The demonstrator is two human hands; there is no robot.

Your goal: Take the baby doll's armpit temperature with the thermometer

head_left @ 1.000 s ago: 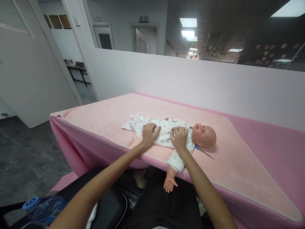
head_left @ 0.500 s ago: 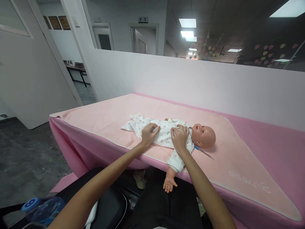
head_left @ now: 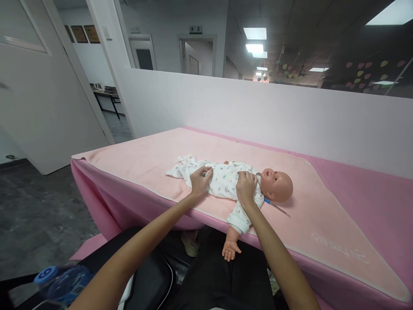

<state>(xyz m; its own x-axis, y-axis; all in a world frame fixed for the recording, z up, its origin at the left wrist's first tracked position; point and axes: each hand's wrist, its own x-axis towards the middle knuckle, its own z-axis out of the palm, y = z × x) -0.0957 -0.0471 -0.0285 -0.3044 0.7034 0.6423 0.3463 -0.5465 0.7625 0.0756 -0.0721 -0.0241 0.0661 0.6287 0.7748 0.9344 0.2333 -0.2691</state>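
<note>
You have both hands on the baby doll [head_left: 277,185], which lies on its back on the pale pink blanket [head_left: 145,150], head to your right. Its white printed outfit [head_left: 222,183] stretches away to your left, ending in loose cloth. Your left hand [head_left: 200,178] is at the lower part of the outfit, fingers curled toward the thumb with a little white showing between them; I cannot tell whether they pinch the cloth or merely rest there. Your right hand [head_left: 246,186] lies over the chest, close to the neck, with the fingers bent; whether it grips the fabric or only presses on it is hidden too.

The step in hand looks like working the front of the outfit at two places at once, and the stretch between your hands lies fairly flat. As I judge it, the next move calls for light fingertips and little push on the body, since the doll's near arm [head_left: 238,219] hangs over the table edge and its open palm [head_left: 230,249] dangles above your lap. Keep your right wrist clear of that sleeve (and of the thin blue-ended stick [head_left: 278,208] lying on the blanket just beside the head).
</note>
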